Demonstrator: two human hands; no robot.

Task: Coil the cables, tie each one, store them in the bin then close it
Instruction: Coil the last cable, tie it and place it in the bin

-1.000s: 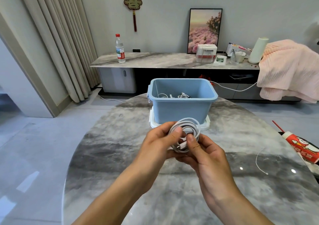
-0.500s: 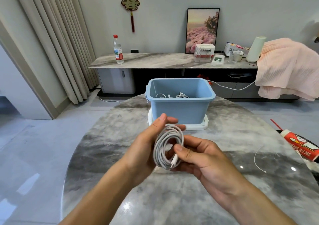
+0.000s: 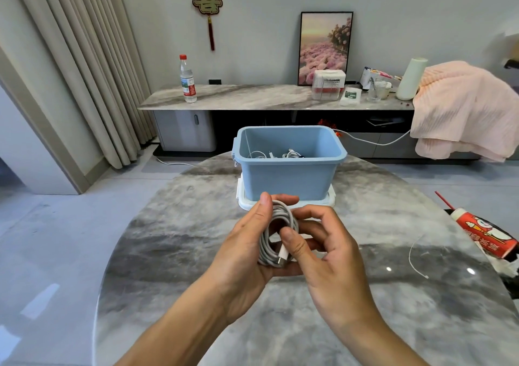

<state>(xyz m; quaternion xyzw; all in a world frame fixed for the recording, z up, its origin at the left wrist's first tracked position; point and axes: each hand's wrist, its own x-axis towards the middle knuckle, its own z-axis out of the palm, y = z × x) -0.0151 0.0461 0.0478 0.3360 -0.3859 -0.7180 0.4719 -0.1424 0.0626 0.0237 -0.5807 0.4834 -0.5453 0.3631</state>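
Marble, grey-veined, forms the round table (image 3: 174, 253) under the work. At far left on the sideboard stands a water bottle (image 3: 187, 79), not part of the job.

Moving right, our left hand (image 3: 247, 247) is curled around the coil of white cable (image 3: 276, 233), thumb up at the top of the loops and fingers wrapped behind them. We hold the coil above the table, just near of the blue bin (image 3: 289, 166). Our right hand (image 3: 323, 250) is partly closed: its thumb presses the plug end (image 3: 282, 254) against the lower loops, while the other fingers curl loosely behind.

We judge the coil light, soft and springy; the smooth jacket will let loops slide and spring open if released. Take hold across all loops at one point, pinching the bundle, not a single strand.

The bin sits open on its white lid (image 3: 244, 200), with other cables (image 3: 292, 153) inside. Further right, a thin white tie (image 3: 412, 256) lies on the table, well apart from both hands.
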